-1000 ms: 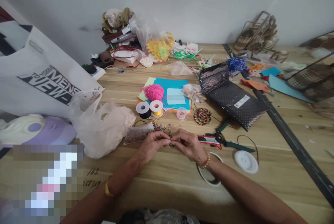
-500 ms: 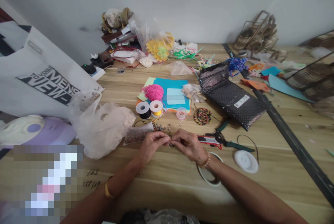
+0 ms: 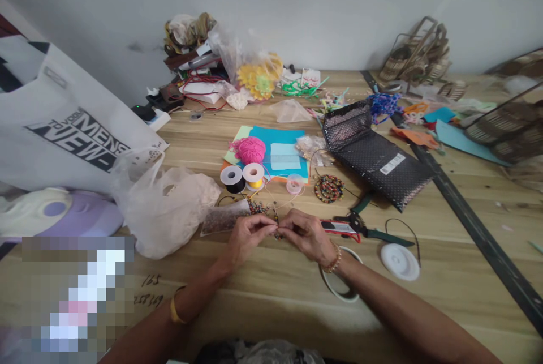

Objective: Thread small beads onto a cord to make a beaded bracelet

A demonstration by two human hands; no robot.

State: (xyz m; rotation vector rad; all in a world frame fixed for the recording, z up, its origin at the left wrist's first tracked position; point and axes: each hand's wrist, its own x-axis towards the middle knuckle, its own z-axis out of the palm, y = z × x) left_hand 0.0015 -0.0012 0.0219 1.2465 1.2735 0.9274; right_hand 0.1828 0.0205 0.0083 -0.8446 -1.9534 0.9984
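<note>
My left hand (image 3: 251,235) and my right hand (image 3: 307,235) meet over the table, thumbs and fingertips pinched close together. Between them is a thin beaded cord (image 3: 276,219), with small dark and coloured beads showing above and below the fingertips; the gripped part is mostly hidden. Just beyond my left hand are a clear bag of small beads (image 3: 225,218) and a pile of loose beads (image 3: 257,206). A coiled multicoloured bead string (image 3: 329,188) lies past my right hand. Beside that hand are a red utility knife (image 3: 339,227) and green-handled pliers (image 3: 360,226).
Spools of black thread (image 3: 232,179) and yellow thread (image 3: 253,176) stand ahead, near pink yarn (image 3: 250,150). A black bubble mailer (image 3: 382,163) lies right. A plastic bag (image 3: 165,211) sits left. A white ring (image 3: 330,289) is under my right forearm, near a white spool (image 3: 400,262).
My fingertips have shifted slightly on the beaded cord, with the left fingers a little straighter. Both hands stay in the same place, and the things around them have not moved.
</note>
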